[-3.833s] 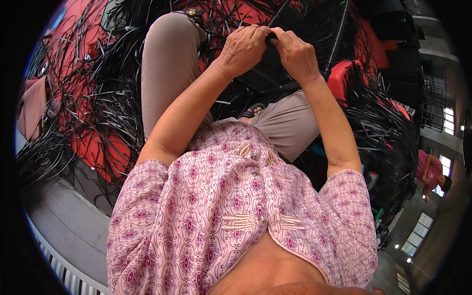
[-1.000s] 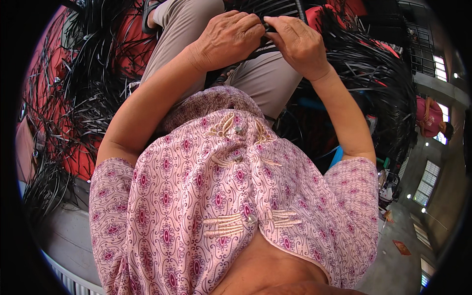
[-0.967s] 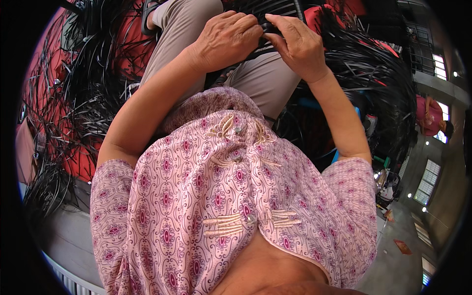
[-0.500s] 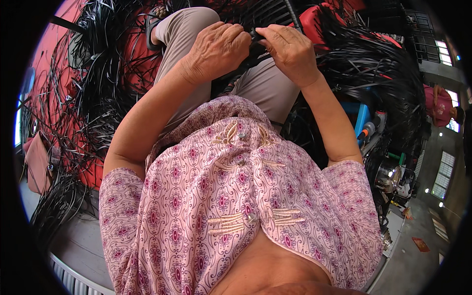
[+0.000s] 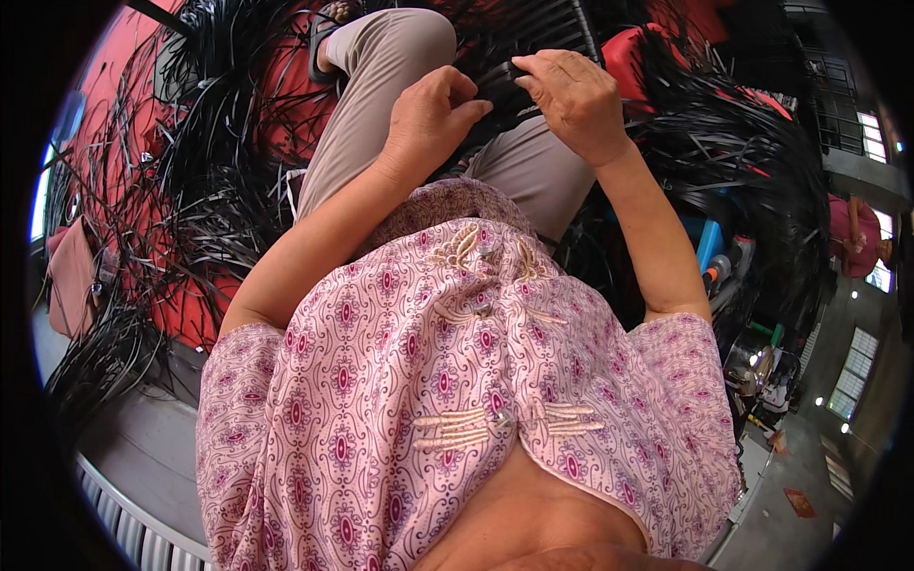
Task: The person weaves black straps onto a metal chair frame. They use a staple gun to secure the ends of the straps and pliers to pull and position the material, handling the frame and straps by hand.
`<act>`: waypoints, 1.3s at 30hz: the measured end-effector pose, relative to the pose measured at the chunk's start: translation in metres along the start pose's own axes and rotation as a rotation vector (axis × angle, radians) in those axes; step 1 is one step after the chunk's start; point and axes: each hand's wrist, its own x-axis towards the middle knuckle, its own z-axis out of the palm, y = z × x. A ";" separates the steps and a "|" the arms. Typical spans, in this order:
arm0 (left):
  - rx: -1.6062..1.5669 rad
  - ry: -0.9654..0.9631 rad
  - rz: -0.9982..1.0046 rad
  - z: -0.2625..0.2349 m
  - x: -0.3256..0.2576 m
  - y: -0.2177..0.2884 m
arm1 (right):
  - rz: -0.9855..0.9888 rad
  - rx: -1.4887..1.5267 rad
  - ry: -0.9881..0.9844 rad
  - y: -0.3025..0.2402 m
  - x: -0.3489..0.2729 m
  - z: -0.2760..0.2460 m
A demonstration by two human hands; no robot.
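Note:
My left hand (image 5: 430, 122) is raised over my lap, its thumb apart from the curled fingers, with nothing visible between them. A short gap separates it from my right hand (image 5: 576, 100). The right thumb and fingertips are pinched on a black strip at the near edge of a black woven frame (image 5: 533, 38). That frame has dark rod-like sides and leans beyond my knees. Much of its lower part is hidden behind my hands and legs. Loose black flat strips (image 5: 205, 190) spread to the left of my legs.
A thick bundle of black strips (image 5: 733, 143) lies over something red (image 5: 624, 67) at the right. Beside my right arm are a blue box (image 5: 705, 246) and an orange-tipped tool (image 5: 712, 275). Another person (image 5: 854, 233) is at the far right. Red sheeting (image 5: 105, 124) lies at the left.
My left hand has dropped back toward me and opened its thumb from the fingers. The right hand stays pinched, slightly further right in view. The whole view has shifted a little.

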 end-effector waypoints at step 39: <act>-0.179 -0.245 0.164 -0.015 0.023 -0.025 | -0.005 0.034 -0.034 -0.004 0.009 0.005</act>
